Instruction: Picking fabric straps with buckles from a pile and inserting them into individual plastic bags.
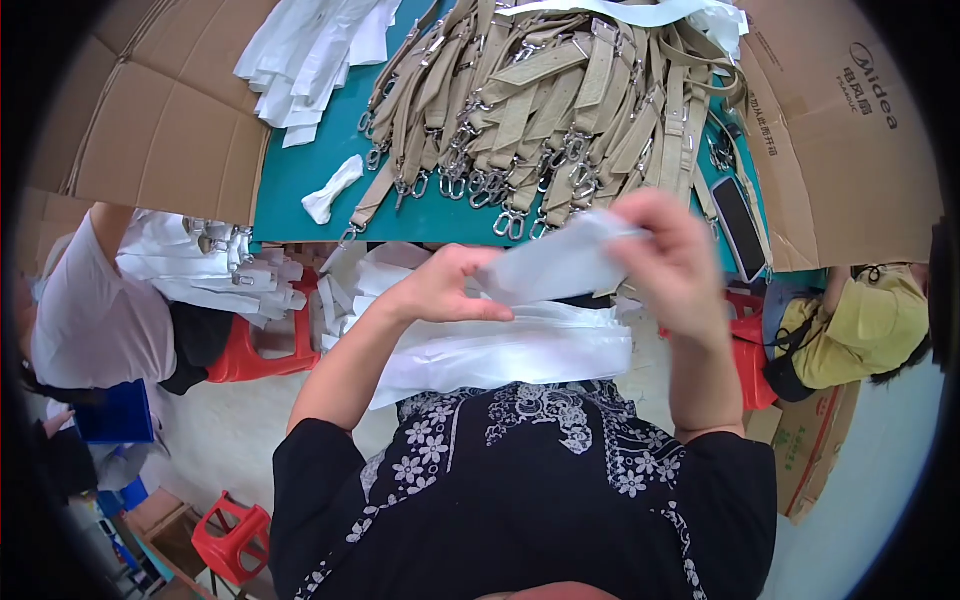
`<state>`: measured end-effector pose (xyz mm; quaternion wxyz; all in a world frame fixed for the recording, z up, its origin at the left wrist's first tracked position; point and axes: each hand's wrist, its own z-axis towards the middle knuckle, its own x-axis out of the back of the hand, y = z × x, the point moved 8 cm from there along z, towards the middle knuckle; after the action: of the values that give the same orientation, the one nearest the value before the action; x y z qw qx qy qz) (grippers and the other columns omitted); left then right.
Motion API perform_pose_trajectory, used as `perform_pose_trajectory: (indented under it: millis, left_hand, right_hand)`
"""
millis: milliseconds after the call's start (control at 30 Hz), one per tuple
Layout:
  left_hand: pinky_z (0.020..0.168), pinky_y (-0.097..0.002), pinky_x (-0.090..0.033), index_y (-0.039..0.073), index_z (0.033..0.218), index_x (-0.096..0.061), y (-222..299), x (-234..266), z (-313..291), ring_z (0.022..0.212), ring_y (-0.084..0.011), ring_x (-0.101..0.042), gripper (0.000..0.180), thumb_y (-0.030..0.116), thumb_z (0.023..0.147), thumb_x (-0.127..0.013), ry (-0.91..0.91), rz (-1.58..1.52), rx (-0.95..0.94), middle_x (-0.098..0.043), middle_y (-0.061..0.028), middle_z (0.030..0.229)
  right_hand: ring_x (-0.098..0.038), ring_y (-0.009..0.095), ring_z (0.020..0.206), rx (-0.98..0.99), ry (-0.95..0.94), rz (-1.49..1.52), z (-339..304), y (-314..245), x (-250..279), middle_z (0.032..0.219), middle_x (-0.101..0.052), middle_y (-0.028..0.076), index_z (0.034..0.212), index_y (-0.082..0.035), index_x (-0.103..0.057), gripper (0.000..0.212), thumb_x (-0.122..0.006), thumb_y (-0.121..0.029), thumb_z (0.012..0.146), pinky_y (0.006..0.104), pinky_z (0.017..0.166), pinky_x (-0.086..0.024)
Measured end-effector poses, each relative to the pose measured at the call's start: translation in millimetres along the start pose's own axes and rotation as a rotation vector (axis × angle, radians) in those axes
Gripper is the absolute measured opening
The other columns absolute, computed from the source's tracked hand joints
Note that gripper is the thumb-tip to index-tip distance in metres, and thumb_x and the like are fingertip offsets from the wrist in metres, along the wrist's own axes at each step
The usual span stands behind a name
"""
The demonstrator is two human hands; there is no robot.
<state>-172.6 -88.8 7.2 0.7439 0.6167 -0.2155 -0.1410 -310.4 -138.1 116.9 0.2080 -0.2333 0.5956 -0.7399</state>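
My blk short-sleeved cotton-look shirt w/ white floral print (530, 500) was nearest. Just past it, a pile of long, flat, shiny white sheets (510, 355) lay over my lap, & above that I had a flat, smooth, pale-white strip (555, 262) up in the air btwn both hands, near the table edge. My R hand (668, 262), a bit blurred, was nearly closed, thumb & fingers pinching the strip's R end. My L hand (445, 285) was abt half open, thumb stretched apart from the curled fingers, strip's L end in that gap; couldn't tell if it gripped. On the flat green table (285, 205) lay a big heap of tan straps w/ silver metal clasps (540, 110), a small crumpled white wrap (332, 190) to its L, & a blk rectangular phone (738, 228) to its R.
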Motion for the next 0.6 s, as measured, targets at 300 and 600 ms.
perform_pose_trajectory:
  millis: [300, 600]
  left_hand:
    - [0.059, -0.0253, -0.045, 0.003, 0.079, -0.066, -31, 61, -52, 0.061, -0.0109, -0.058, 0.026, 0.026, 0.068, -0.073, -0.121, 0.404, 0.387, -0.064, -0.0059, 0.069]
    - [0.054, -0.0226, -0.041, -0.002, 0.067, -0.058, 117, 184, -203, 0.058, -0.007, -0.049, 0.033, 0.026, 0.062, -0.074, 0.577, 0.496, 0.665, -0.053, 0.0, 0.059]
  right_hand:
    - [-0.052, 0.019, 0.102, 0.292, 0.808, 0.147, -41, -51, 186, 0.117, -0.049, 0.014, 0.114, -0.003, -0.042, 0.032, -0.03, -0.026, 0.096, 0.0356, 0.088, -0.045]
    - [-0.056, 0.009, 0.077, -0.014, 0.485, 0.406, -9, 99, 115, 0.086, -0.057, 0.0, 0.092, -0.009, -0.048, 0.007, -0.052, -0.009, 0.087, 0.0242, 0.072, -0.046]
